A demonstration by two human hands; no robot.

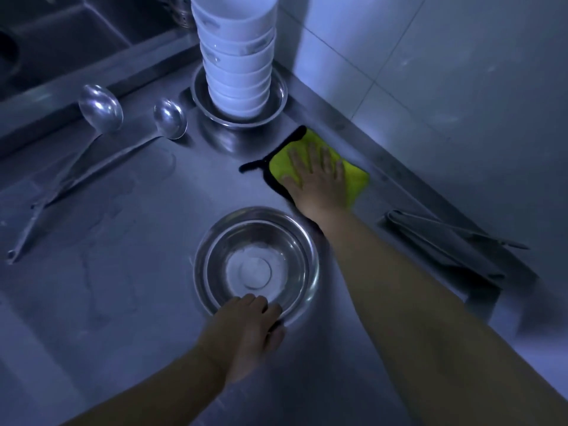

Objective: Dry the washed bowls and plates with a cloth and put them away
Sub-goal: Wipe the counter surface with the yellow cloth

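Observation:
A steel bowl (pixel 256 265) stands upright on the wet steel counter (pixel 123 272) in front of me. My left hand (pixel 246 327) grips its near rim, fingers curled over the edge. My right hand (pixel 316 179) lies flat with spread fingers on a yellow cloth with a black border (pixel 353 179), which rests on the counter beyond the bowl, near the wall. A tall stack of several white bowls (pixel 238 56) stands inside another steel bowl (pixel 276 96) at the back.
Two long steel ladles (pixel 101 109) (pixel 170 118) lie at the back left, handles pointing toward me. A folded grey cloth (pixel 445 244) lies at the right by the counter's raised edge. A sink (pixel 46 41) is at the far left; tiled wall (pixel 430 72) at right.

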